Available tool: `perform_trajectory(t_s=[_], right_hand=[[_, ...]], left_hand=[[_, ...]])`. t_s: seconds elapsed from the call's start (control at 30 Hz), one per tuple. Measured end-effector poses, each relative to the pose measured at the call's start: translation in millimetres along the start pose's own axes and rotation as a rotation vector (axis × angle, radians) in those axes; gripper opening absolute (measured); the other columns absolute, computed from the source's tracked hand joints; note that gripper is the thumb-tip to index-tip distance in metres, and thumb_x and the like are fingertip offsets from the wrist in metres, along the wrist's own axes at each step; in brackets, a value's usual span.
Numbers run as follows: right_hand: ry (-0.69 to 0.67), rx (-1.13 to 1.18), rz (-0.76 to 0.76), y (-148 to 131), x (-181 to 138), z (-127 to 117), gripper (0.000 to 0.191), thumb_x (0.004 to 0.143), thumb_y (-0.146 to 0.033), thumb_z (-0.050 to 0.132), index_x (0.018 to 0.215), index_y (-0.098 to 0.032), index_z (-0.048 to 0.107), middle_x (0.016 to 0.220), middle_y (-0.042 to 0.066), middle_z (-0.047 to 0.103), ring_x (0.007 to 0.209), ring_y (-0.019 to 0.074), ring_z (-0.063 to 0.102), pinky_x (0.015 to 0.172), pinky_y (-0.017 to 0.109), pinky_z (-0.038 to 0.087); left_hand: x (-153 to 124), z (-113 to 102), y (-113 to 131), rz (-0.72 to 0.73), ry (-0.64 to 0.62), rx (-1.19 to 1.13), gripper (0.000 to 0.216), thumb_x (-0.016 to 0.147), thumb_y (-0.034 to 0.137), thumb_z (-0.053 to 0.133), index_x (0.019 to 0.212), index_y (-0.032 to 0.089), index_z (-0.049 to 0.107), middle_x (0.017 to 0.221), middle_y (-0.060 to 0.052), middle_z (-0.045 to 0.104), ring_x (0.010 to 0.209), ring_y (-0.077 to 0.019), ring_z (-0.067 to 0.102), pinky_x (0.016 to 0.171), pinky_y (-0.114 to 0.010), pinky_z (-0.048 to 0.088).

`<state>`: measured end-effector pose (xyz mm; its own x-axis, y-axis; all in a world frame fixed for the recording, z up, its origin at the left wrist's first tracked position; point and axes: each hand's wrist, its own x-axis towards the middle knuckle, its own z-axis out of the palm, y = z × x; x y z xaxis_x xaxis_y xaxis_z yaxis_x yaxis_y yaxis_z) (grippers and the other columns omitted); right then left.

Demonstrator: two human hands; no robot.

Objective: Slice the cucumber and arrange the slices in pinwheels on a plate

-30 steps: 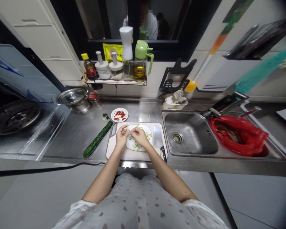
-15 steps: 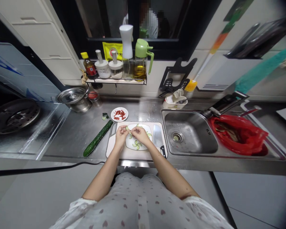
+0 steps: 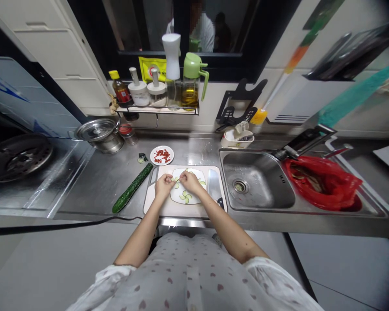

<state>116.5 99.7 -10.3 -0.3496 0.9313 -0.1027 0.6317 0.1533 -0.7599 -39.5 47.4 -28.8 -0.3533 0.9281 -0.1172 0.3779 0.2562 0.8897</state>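
A white plate (image 3: 192, 199) lies on the cutting board (image 3: 155, 209), with thin green-edged cucumber slices (image 3: 185, 197) set out on it in curved groups. Over the plate's upper left edge, my left hand (image 3: 164, 185) is closed, its fingertips pinched at a pale cucumber slice. My right hand (image 3: 189, 181) hovers just right of it, fingers pressed together; whatever they hold is too small to make out. At the board's right side rests a kitchen knife (image 3: 214, 183) with a black handle. A long green cucumber (image 3: 132, 188) lies left of the board.
A small plate (image 3: 162, 161) of chopped red pieces and some cucumber scraps (image 3: 142, 158) are behind the board. To the right are the sink (image 3: 259, 181) and a red plastic bag (image 3: 324, 183). A lidded pot (image 3: 100, 134) stands at the left; a condiment shelf (image 3: 158, 109) hangs above.
My left hand has lowered slightly, bringing its fingertips closer to the plate. My right hand's fingertips have moved a little to the right, away from the left. The view has shifted slightly.
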Motion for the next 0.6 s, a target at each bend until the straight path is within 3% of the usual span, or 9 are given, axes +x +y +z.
perform_trajectory(t_s=[0.2, 0.6], right_hand=[[-0.082, -0.203, 0.038, 2.1, 5.8, 7.9, 0.012, 0.086, -0.015, 0.054, 0.091, -0.016, 0.065, 0.085, 0.005, 0.068, 0.076, 0.0139, 0.057, 0.067, 0.022, 0.035], [-0.147, -0.435, 0.037, -2.6, 6.5, 17.3, 0.018, 0.092, -0.019, 0.047, 0.100, -0.016, 0.064, 0.100, 0.010, 0.068, 0.088, 0.0172, 0.060, 0.071, 0.024, 0.036]], left_hand=[[-1.9, 5.0, 2.2, -0.033, -0.008, 0.320, 0.017, 0.072, 0.025, 0.066, 0.089, 0.024, 0.064, 0.076, 0.005, 0.067, 0.073, -0.0131, 0.060, 0.070, -0.025, 0.039], [-0.8, 8.6, 2.9, 0.042, -0.032, 0.617, 0.018, 0.077, 0.027, 0.060, 0.094, 0.024, 0.065, 0.090, -0.004, 0.068, 0.095, -0.0236, 0.059, 0.082, -0.034, 0.040]])
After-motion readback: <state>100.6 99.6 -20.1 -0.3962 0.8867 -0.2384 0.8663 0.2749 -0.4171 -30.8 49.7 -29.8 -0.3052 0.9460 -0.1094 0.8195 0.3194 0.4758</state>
